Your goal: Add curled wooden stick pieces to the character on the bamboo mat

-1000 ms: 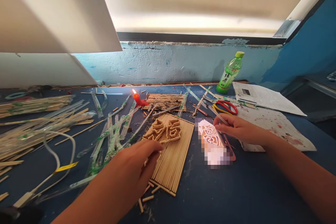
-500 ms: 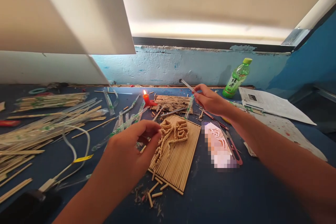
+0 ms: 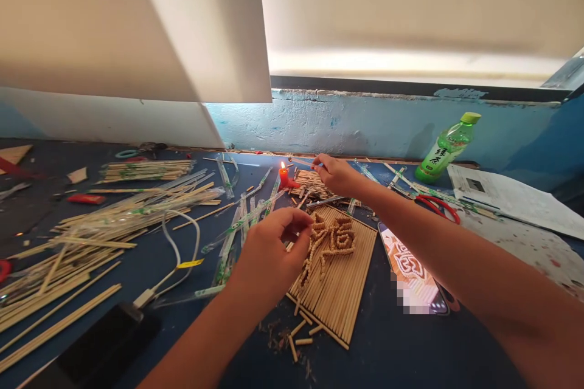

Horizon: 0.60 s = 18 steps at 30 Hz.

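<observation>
My right hand [image 3: 340,176] pinches a thin translucent glue stick [image 3: 301,162], its far tip just beyond and right of the flame of a lit red candle [image 3: 284,176]. My left hand [image 3: 274,246] is closed, thumb and forefinger together at the left edge of a raised pattern [image 3: 342,250] of tiny wooden pieces. Whatever those fingertips hold, if anything, is too small to make out. Under the pattern lies a flat panel [image 3: 351,292] of wooden sticks laid side by side. Behind it, a second stick panel [image 3: 310,182] carries dark scraps.
Bundled chopsticks and plastic sleeves [image 3: 146,213] cover the left side, with a white cable [image 3: 198,237] and a dark device [image 3: 100,340]. To the right are a lit phone [image 3: 408,261], red-handled scissors [image 3: 449,209], papers [image 3: 515,194] and a green tea bottle [image 3: 449,149]. Short cut pieces [image 3: 303,341] lie in front.
My right hand has brought the glue stick left and lower, to beside the candle flame. The view has turned left, and my left hand stays by the pattern in the same pinch.
</observation>
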{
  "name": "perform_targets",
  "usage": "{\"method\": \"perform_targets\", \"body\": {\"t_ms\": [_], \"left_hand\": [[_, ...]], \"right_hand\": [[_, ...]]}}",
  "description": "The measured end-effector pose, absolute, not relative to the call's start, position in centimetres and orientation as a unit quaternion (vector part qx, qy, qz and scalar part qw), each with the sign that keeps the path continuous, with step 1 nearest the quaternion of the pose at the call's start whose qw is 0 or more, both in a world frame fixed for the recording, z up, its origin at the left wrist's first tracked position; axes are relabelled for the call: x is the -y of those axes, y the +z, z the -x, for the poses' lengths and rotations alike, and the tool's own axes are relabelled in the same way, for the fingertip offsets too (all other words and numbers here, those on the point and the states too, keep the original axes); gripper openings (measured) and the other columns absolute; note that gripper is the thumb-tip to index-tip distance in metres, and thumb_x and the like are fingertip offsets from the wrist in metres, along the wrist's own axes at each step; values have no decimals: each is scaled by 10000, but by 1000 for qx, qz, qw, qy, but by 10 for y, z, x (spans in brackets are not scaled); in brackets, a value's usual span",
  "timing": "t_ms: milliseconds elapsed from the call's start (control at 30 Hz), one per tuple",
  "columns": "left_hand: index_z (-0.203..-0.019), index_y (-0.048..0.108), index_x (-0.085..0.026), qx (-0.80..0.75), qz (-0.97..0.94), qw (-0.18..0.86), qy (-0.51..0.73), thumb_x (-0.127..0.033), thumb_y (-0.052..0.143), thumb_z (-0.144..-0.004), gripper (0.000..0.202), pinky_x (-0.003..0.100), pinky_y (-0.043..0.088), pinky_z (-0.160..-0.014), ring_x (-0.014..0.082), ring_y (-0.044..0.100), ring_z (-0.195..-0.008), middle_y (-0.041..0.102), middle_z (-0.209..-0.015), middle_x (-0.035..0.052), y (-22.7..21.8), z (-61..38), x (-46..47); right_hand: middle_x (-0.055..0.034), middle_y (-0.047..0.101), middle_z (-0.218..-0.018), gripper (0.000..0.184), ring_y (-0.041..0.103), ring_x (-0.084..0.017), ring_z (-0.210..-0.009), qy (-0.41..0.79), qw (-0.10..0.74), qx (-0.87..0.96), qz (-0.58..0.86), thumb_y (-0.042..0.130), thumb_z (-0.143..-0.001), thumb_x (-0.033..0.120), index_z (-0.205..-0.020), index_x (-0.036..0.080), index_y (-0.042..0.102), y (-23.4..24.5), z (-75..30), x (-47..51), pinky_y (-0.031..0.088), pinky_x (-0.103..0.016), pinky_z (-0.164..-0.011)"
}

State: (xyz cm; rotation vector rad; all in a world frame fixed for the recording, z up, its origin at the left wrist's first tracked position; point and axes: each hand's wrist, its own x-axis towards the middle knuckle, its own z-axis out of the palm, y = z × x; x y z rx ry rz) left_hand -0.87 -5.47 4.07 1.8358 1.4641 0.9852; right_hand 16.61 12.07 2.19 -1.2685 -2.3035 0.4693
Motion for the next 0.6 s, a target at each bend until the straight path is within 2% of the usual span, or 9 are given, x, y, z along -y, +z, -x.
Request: {"method": "perform_targets", "body": {"t_ms": [267,600], "left_hand": [[-935,665,-210,-522,-722,254,376,-151,578,-859,129,305,534,-760,159,666,-797,718,-894,8,34,4,57],[-924,669,-217,-529,-708,260,389,-202,628,-864,74,253,522,-703,128,655,-750,711,-856,-20,39,6,58]], "right_hand": [[-98,669,-950,184,564,-215,-807,147,230,849,451,414,-954,298,-1040,210,551,10,-156,-125,370,-318,-692],[-120,674,-975,222,570,-220,-835,121,230,858,443,424,-956,283,-1069,186,589,17,-148,-126,366,-323,-724]]}}
